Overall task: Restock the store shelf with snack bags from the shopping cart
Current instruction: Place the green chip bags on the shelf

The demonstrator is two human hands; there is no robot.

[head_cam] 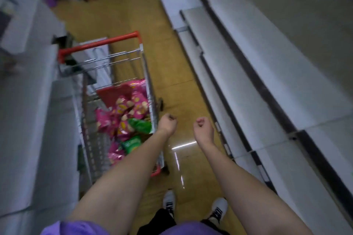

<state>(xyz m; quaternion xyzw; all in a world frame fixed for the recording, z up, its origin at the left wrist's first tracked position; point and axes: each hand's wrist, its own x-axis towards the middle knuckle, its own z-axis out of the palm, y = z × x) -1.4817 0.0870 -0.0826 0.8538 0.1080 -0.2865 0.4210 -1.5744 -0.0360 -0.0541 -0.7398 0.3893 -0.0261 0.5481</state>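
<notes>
Many snack bags, mostly pink foil ones [122, 112] with a couple of green foil bags [140, 125] among them, lie heaped in the silver wire shopping cart with the red handle [99, 44], which stands on my left in the aisle, close against the pale grey shelving unit [28, 120] on that side. From what I can see, the job has hardly begun: the cart looks well filled, and no bag shows on any shelf in view. Moving right, my left hand [168, 123] hangs in the air just past the cart's near right rim, fingers curled in on themselves and holding nothing; it is above the rim rather than touching it, as far as the blur lets me judge. Beside it, a little apart, my right hand [203, 127] is balled the same way over the yellow-brown tiled floor [172, 59], also with nothing in it. Below them I see my white trainers [217, 210] pointing down the aisle. Further right run the long white metal store shelves with dark edge strips [248, 74], tier above tier, and every tier I can see is bare. So all of the restocking seems left to do: I judge my next step is to turn my left hand back over the cart, take a pink bag from the top of the heap, and carry it across to the shelves on my right. The picture is smeared, so finer detail on the bags is beyond me.
</notes>
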